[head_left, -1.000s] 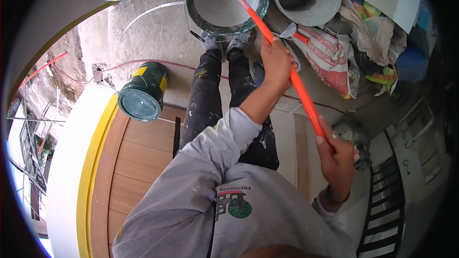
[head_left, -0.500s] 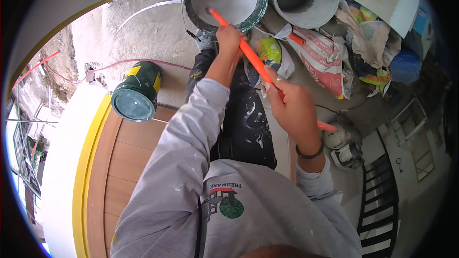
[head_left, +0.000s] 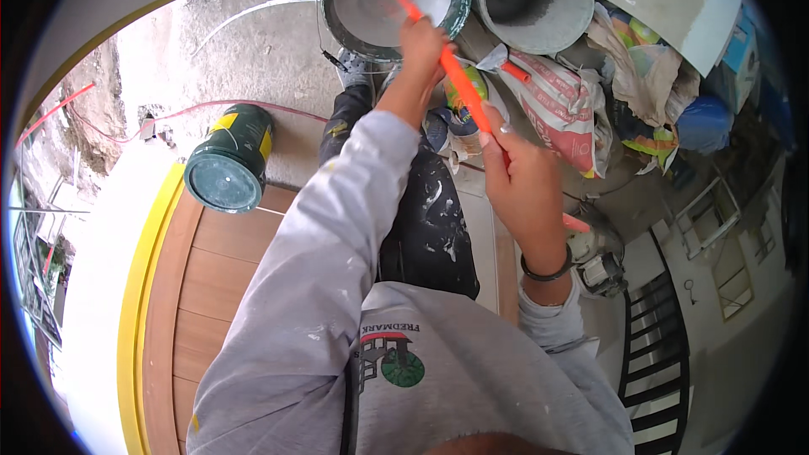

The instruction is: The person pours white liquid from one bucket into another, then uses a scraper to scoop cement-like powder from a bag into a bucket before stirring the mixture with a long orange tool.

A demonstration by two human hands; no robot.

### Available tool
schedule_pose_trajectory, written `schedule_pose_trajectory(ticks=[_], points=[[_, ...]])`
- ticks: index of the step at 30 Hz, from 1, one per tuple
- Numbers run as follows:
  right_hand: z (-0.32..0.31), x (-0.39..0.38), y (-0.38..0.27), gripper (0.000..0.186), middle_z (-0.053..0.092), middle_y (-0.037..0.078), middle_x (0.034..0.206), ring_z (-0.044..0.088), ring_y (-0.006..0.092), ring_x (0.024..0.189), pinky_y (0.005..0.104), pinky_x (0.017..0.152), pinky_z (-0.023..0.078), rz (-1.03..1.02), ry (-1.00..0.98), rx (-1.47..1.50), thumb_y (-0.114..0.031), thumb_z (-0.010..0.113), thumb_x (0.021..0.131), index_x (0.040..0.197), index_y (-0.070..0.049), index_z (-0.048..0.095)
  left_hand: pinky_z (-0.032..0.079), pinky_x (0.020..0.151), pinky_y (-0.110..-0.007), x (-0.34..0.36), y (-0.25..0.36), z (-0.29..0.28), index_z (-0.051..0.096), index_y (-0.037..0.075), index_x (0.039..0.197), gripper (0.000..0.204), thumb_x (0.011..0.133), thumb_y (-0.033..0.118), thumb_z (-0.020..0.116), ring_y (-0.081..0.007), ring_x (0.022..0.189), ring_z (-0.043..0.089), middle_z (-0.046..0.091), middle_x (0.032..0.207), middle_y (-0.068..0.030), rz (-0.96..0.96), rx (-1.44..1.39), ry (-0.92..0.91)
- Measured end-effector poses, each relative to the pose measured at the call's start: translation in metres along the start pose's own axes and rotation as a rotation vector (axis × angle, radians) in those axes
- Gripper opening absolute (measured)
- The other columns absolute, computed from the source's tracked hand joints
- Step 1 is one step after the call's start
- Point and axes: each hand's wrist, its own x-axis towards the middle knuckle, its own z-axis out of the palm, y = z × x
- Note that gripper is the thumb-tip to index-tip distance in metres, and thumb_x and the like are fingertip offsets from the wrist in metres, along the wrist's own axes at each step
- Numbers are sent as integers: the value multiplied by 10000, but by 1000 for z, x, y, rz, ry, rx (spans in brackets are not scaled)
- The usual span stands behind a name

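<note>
Both hands grip a long orange pole [head_left: 468,91] that slants from the upper left down to the right. My left hand [head_left: 424,49] is wrapped around it near its far end, just over the rim of a dark green bucket [head_left: 463,2]. Lower down, my right hand [head_left: 524,181] is closed around the same pole, thumb along it. The pole's far end reaches into the bucket's smooth, whitish-grey mixture [head_left: 362,13] and is blurred there. Behind my right wrist, a reddish-orange end piece sticks out.
A grey bucket [head_left: 583,8] stands right of the green one. Beside it lie a red-and-white sack [head_left: 566,109], an orange-handled scraper [head_left: 516,72] and crumpled paper [head_left: 645,63]. Another green bucket [head_left: 223,181] stands left, by a red hose [head_left: 291,108]. Black railing [head_left: 661,345] runs lower right.
My left hand and the pole's far end have shifted slightly right and nearer to me. The right hand has moved little. The whole view has shifted slightly.
</note>
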Motion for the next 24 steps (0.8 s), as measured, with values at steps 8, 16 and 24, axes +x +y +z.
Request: schedule_pose_trajectory(ticks=[8, 16, 24], points=[[-27, -1, 16, 305, 570, 219, 644, 590, 376, 567, 448, 538, 442, 91, -151, -18, -204, 563, 930, 1181, -66, 668, 424, 413, -338, -7, -16, 1, 423, 40, 962, 110, 952, 148, 440, -193, 468, 474, 492, 654, -82, -259, 220, 446], [-21, 8, 6, 301, 567, 214, 637, 587, 352, 554, 431, 530, 440, 25, -42, -97, -214, 576, 923, 1166, -74, 686, 418, 424, -347, -4, -14, 19, 432, 20, 895, 134, 949, 142, 432, -191, 475, 458, 477, 649, -86, -247, 172, 128], [-24, 14, 3, 287, 598, 211, 666, 612, 361, 595, 440, 564, 462, 15, -27, -123, -185, 568, 913, 1141, -68, 697, 418, 429, -321, 3, -9, 14, 433, 36, 921, 73, 940, 103, 414, -184, 502, 463, 481, 675, -81, -93, -15, 150]])
